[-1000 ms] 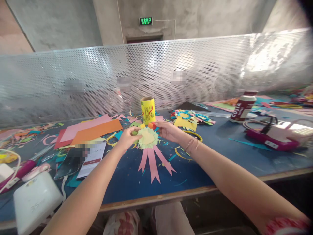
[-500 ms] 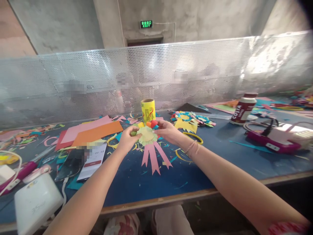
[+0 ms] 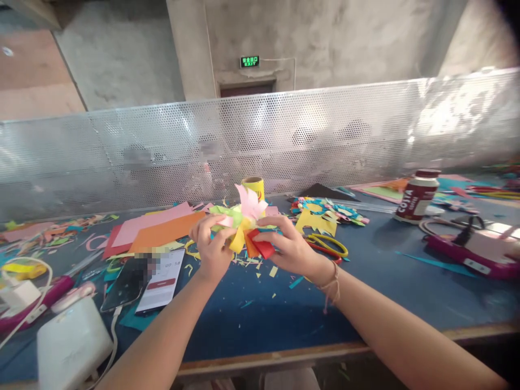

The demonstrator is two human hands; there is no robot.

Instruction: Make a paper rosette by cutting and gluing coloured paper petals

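Both of my hands hold a paper rosette (image 3: pixel 244 225) lifted off the blue table (image 3: pixel 264 319), with its pink ribbon tails pointing up and away. Yellow, orange and red paper petals show on the side facing me. My left hand (image 3: pixel 211 244) pinches its left edge with closed fingers. My right hand (image 3: pixel 284 246) grips its right side, fingers curled over the red and orange petals. A yellow tape roll (image 3: pixel 255 187) stands just behind the rosette.
Pink and orange paper sheets (image 3: pixel 158 227) lie left. A phone (image 3: pixel 160 279) and a white box (image 3: pixel 71 346) sit near the front left. Cut paper shapes (image 3: pixel 325 208), yellow scissors (image 3: pixel 329 244), a Costa bottle (image 3: pixel 416 196) and a pink tool (image 3: pixel 467 249) lie right. A perforated metal screen (image 3: pixel 325 135) backs the table.
The rosette was lying face up on the table with its ribbons toward me; both hands have lifted and flipped it so the ribbons point up and its coloured underside faces me.
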